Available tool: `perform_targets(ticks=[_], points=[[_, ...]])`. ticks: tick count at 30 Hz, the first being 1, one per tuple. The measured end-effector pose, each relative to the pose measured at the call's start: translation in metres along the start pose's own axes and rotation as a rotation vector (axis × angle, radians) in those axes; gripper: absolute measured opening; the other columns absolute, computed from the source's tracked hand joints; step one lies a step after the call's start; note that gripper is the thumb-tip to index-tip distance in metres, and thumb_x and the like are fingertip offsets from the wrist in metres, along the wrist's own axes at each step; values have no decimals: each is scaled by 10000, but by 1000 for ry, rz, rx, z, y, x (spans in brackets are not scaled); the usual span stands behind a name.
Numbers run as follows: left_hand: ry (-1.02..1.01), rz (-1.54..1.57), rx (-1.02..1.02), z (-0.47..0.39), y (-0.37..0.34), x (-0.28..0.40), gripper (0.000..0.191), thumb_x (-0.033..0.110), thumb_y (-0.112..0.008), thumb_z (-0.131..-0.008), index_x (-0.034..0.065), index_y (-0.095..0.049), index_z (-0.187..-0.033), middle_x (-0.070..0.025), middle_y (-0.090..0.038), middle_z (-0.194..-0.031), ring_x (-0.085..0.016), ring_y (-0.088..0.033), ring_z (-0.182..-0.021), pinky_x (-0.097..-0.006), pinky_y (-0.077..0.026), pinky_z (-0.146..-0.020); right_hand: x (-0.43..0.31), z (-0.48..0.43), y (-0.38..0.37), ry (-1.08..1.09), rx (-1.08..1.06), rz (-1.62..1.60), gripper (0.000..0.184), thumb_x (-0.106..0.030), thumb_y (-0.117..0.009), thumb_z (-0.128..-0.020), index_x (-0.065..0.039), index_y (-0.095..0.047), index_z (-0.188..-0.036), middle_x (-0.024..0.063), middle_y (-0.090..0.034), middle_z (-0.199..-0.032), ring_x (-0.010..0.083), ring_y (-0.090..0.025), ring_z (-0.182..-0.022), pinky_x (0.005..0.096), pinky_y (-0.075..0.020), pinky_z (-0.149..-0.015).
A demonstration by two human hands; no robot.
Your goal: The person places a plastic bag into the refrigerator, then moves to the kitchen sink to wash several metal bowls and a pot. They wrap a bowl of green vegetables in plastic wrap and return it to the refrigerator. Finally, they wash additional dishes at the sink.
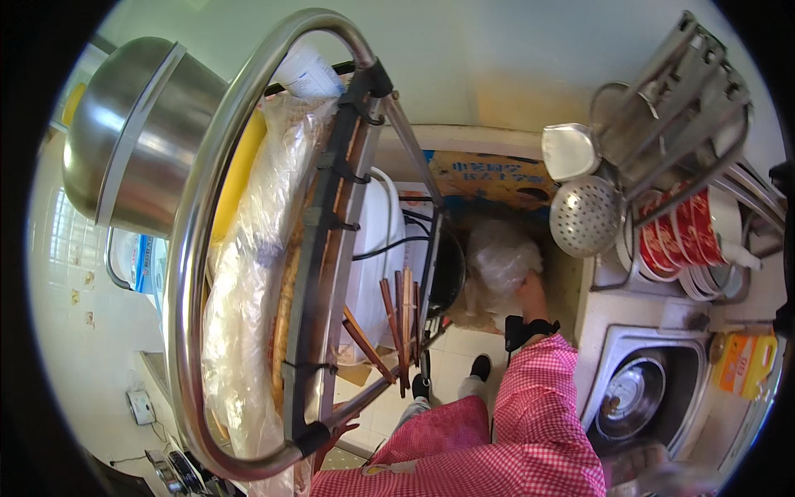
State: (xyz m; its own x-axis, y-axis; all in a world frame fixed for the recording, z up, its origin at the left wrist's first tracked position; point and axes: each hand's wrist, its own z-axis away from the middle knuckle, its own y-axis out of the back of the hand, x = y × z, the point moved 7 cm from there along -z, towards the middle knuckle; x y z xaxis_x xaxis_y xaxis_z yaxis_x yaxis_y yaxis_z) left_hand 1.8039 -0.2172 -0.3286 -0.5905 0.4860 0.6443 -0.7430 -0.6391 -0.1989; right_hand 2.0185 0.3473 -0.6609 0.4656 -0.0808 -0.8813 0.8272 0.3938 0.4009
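Observation:
My right hand (530,291) reaches down at the centre right, against a crumpled clear plastic bag (503,251). Its fingers are largely hidden, so whether they grip the bag is unclear. A black band (539,327) circles the wrist below a red-and-white checked sleeve (539,385). Behind the bag stands a printed cardboard box (490,177), in shadow. A dark round pan (446,273) lies just left of the bag. My left hand is out of view.
A metal rack (186,279) holding wrapped goods fills the left, with chopsticks (404,323) on its near side. A steel pot (143,136) stands beyond. At right are a hanging skimmer (585,216), red bowls (689,230) and a sink (683,373) holding a metal basin (630,397).

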Motion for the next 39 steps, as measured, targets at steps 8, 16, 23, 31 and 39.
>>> perform_targets(ticks=[8, 16, 23, 31, 39], points=[[115, -214, 226, 37, 29, -15, 403, 135, -478, -900, 41, -418, -1288, -109, -517, -1176, -224, -517, -1045, -372, -455, -864, -32, -32, -36, -85, 254, 819, 525, -427, -532, -816, -57, -540, -1188, 159, -517, -1235, 366, -408, -1196, 464, -326, -988], [-50, -212, 288, 49, 31, -9, 404, 165, -533, -871, 73, -464, -1258, -68, -573, -1076, -162, -562, -918, -324, -477, -766, -82, -26, 10, 498, -204, 368, 258, -150, -455, -904, -80, -595, -1109, 138, -582, -1111, 290, -526, -1063, 354, -412, -925], [-2, 94, 257, 62, 30, 8, 352, 159, -552, -855, 33, -498, -1180, -64, -567, -1081, -192, -552, -1009, -367, -479, -847, -74, -59, 22, 356, -379, 1581, 278, -319, -500, -861, -152, -628, -1043, 93, -635, -1025, 277, -616, -911, 403, -507, -750], [-99, 292, 284, 131, 105, -5, 275, 191, -544, -874, 50, -534, -1110, -53, -575, -1078, -182, -552, -1011, -358, -477, -838, -81, 188, 33, 127, -376, 559, 296, -262, -506, -853, -36, -614, -1011, 110, -629, -1004, 225, -613, -858, 389, -509, -678], [-243, 448, 533, 271, 296, -89, 196, 223, -488, -922, 47, -574, -919, -77, -622, -969, -183, -577, -956, -358, -490, -804, -145, 498, -56, -79, -584, 698, 240, -197, -537, -820, 5, -611, -927, 122, -631, -875, 203, -591, -747, 349, -482, -637]])
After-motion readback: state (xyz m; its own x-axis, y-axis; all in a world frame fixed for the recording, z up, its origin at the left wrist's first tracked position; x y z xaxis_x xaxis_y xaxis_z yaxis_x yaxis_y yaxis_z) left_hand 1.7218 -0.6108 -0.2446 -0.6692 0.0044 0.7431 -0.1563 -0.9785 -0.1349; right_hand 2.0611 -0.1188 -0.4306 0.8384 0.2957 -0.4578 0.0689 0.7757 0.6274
